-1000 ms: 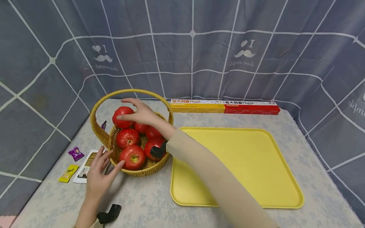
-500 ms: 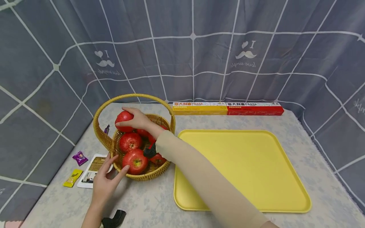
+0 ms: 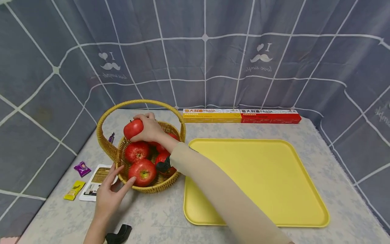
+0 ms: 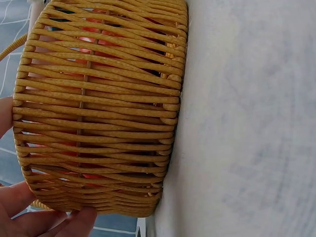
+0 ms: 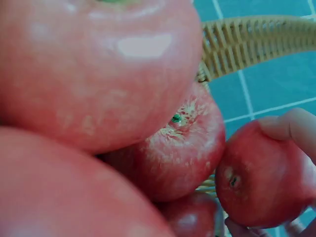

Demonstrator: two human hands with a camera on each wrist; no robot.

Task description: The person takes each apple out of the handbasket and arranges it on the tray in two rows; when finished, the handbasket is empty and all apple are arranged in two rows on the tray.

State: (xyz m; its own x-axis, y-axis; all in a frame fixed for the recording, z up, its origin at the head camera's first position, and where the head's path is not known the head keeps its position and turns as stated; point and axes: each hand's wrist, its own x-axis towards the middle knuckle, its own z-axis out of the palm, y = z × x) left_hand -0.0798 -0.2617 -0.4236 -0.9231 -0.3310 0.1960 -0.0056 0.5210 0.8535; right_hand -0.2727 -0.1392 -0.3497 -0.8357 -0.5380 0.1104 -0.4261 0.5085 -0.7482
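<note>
At the basket's far left, my right hand [image 3: 148,128] grips a red apple [image 3: 133,129] from its right side, above the others. In the right wrist view this apple [image 5: 266,175] shows its dimpled end, with fingers around its far side. My left hand [image 3: 110,195] holds the wicker basket [image 3: 155,187] at its near left side, thumb at the rim. The left wrist view shows fingertips [image 4: 81,219] against the woven wall [image 4: 98,123]. Inside the basket lie several more red apples, including one in front [image 3: 142,173] and one behind it [image 3: 137,151]. The right hand and forearm partly cover others.
A yellow tray [image 3: 259,183] lies right of the basket, under the right forearm. Yellow and red pasta boxes [image 3: 213,117] line the back. Left of the basket are a white-edged card [image 3: 94,184], a yellow packet [image 3: 74,190] and purple wrapped sweets [image 3: 82,168]. The basket's tall handle [image 3: 141,101] arches overhead.
The apple in my right hand has turned, and its stem now shows at the top. My left hand has come in against the basket's side. The head view has shifted slightly.
</note>
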